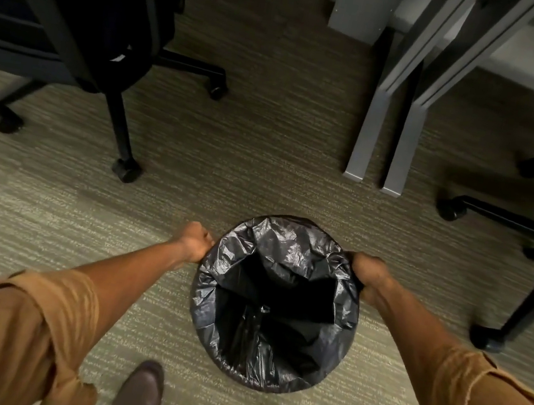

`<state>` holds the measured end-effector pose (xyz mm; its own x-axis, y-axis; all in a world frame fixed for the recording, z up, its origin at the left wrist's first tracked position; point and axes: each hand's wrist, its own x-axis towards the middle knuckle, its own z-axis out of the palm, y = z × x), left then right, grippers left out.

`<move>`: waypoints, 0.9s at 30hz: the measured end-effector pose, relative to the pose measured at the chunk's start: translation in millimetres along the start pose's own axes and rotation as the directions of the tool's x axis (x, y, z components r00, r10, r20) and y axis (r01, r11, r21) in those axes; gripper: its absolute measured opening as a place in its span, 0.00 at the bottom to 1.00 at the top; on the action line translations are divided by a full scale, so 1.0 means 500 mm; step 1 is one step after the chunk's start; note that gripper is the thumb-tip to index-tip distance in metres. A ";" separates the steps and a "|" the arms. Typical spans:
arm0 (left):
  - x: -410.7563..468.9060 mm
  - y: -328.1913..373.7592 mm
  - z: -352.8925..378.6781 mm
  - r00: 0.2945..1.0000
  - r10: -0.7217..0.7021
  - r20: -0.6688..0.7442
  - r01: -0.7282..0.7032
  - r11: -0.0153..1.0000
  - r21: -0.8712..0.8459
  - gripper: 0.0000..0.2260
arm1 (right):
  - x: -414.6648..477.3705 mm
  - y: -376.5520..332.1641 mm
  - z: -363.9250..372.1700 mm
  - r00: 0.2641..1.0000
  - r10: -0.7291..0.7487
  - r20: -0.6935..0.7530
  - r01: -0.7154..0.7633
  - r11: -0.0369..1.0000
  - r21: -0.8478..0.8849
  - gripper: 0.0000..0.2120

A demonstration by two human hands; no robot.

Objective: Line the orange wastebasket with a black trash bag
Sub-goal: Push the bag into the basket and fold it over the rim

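Floor [266, 153]: striped carpet, beyond and under the fingers; everything stands on it.
Chair [78, 18]: black, on castors, far ahead of the left fingers, well apart from the work.
Desk legs [385, 123]: grey, ahead of the right fingers, well apart. A second castor base [515, 222] sits out past the right fingers.
Basket [266, 384]: between the two sets of fingers, upright on the floor. No orange shows; the bag hides the wall and rim all round, so its colour cannot be confirmed from here.
Bag [276, 294]: black film, folded out over the rim on every side seen, the middle sagging down inside in loose creases. It lies between the fingers and touches both.
Left hand [194, 241]: closed in a fist at the rim's left edge; fingers are curled under and hidden, seemingly pinching the bag's hem, though the grip itself cannot be seen.
Right hand [369, 276]: clenched on a bunched fold of bag at the rim's right edge.
Shoes [140, 395]: near side of the basket, well behind the fingers.
Handling, judged: film is light, limp, slick and easily torn; it gives no resistance until stretched.
Hold, judged: best taken at the hem, opposite sides, pulled down evenly, not hard.
Progress, judged: nearly done; cuff wants snugging.
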<state>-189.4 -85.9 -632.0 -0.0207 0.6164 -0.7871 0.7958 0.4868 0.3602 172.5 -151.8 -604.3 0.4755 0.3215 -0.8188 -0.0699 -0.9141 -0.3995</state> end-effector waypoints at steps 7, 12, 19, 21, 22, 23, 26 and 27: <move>-0.081 0.009 -0.031 0.945 -0.011 -0.327 -0.069 0.970 -0.232 0.15 | -0.093 0.026 -0.055 0.951 -0.284 -0.124 0.283 0.959 -0.029 0.32; -0.188 0.028 -0.020 0.960 0.041 -0.278 -0.129 0.943 -0.306 0.28 | -0.186 0.070 -0.052 0.876 -0.482 0.027 0.451 0.797 -0.402 0.49; -0.221 0.019 0.022 0.980 0.144 -0.138 -0.151 0.988 -0.037 0.29 | -0.165 0.109 -0.030 0.920 -0.375 0.114 0.366 0.718 -0.592 0.39; -0.218 0.012 0.026 0.985 0.139 -0.106 -0.143 0.989 -0.035 0.29 | -0.158 0.118 -0.032 0.927 -0.352 0.129 0.359 0.736 -0.574 0.40; -0.217 0.008 0.023 0.987 0.143 -0.080 -0.146 0.989 -0.039 0.29 | -0.154 0.121 -0.035 0.933 -0.338 0.125 0.351 0.774 -0.528 0.42; -0.217 0.003 0.020 0.987 0.152 -0.052 -0.154 0.987 -0.050 0.30 | -0.152 0.122 -0.038 0.940 -0.319 0.120 0.337 0.818 -0.466 0.42; -0.213 -0.011 0.015 0.985 0.171 0.011 -0.168 0.977 -0.129 0.37 | -0.157 0.118 -0.047 0.955 -0.272 0.119 0.296 0.906 -0.302 0.45; -0.212 -0.009 0.012 0.984 0.180 -0.006 -0.179 0.974 -0.141 0.40 | -0.164 0.112 -0.048 0.950 -0.298 0.098 0.313 0.899 -0.304 0.49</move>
<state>-187.1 -157.4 -553.2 0.1193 0.6975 -0.7066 0.6933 0.4509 0.5622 150.7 -235.0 -549.7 0.3867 0.6017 -0.6988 0.3531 -0.7967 -0.4905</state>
